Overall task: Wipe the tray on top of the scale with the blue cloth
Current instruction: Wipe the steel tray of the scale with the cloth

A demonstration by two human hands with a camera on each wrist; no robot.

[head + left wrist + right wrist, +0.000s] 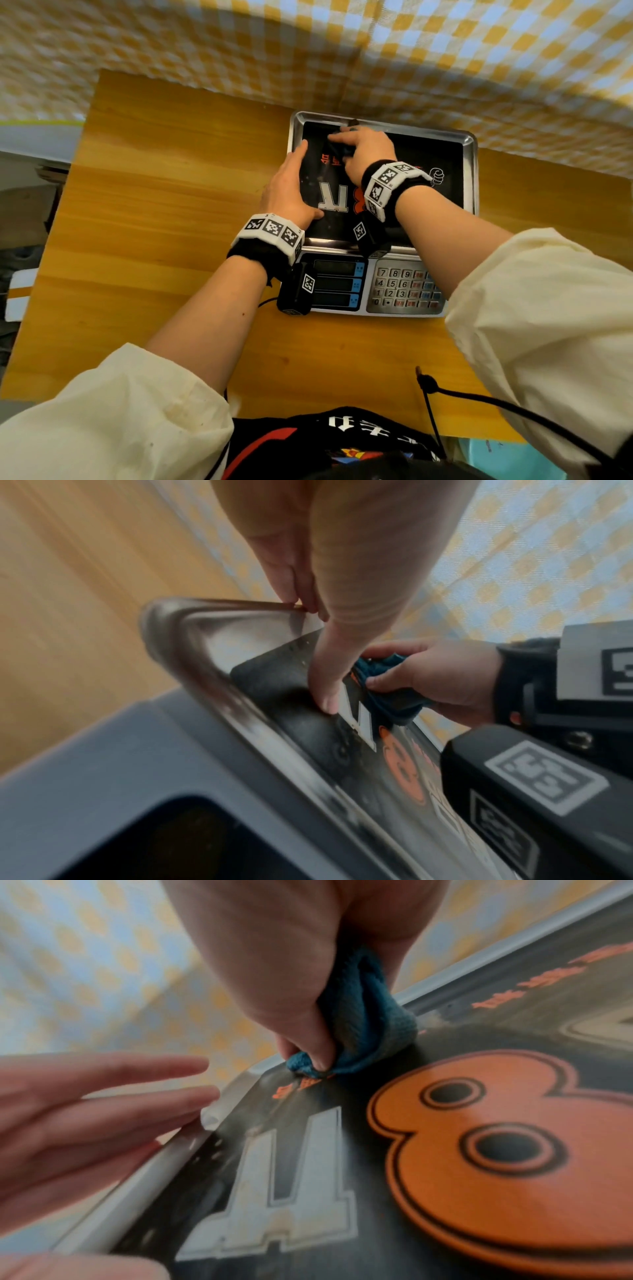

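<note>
A steel tray [471, 171] sits on top of a grey scale [339, 284], and its shiny bottom mirrors a black printed shirt. My right hand [363, 150] grips a bunched blue cloth [363, 1015] and presses it onto the tray's bottom near the far left corner. The cloth [383, 696] shows dark between the fingers in the head view. My left hand [287, 186] rests on the tray's left rim [154, 1172]. Its fingers [120, 1096] lie straight along the outside, and its thumb [325, 685] presses on the tray bottom inside.
The scale stands on a wooden table [154, 205], with its keypad [404, 287] facing me. A yellow and white checked cloth [445, 51] hangs right behind the tray. A black cable [479, 397] lies across the table's near edge.
</note>
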